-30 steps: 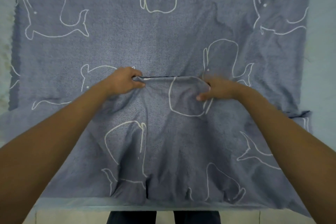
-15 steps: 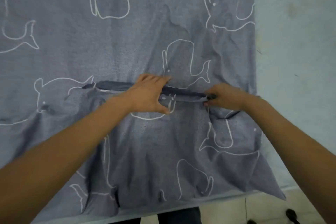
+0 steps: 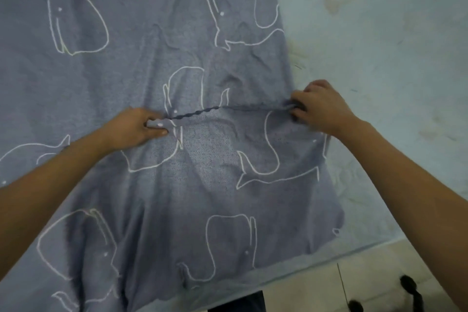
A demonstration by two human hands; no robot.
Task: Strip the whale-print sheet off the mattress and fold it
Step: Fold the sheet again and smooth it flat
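The grey-blue whale-print sheet (image 3: pixel 157 33) lies spread over the pale mattress (image 3: pixel 379 33), with its near part folded up over the rest. The folded edge runs as a dark line between my hands. My left hand (image 3: pixel 134 129) pinches that edge at mid-left, fingers curled on the cloth. My right hand (image 3: pixel 321 106) grips the same edge near the sheet's right border, fingers curled round a bunched bit of fabric. The edge is pulled taut between them.
Bare mattress shows to the right of the sheet and along the near edge. Tiled floor (image 3: pixel 316 289) lies at the lower right, with a dark sandal (image 3: pixel 410 289) on it. My dark trousers (image 3: pixel 240 304) show at the bottom.
Both hands slid rightward along the folded edge and moved apart. My left hand went from lying flat on the cloth to pinching it. The view shifted right, showing more bare mattress.
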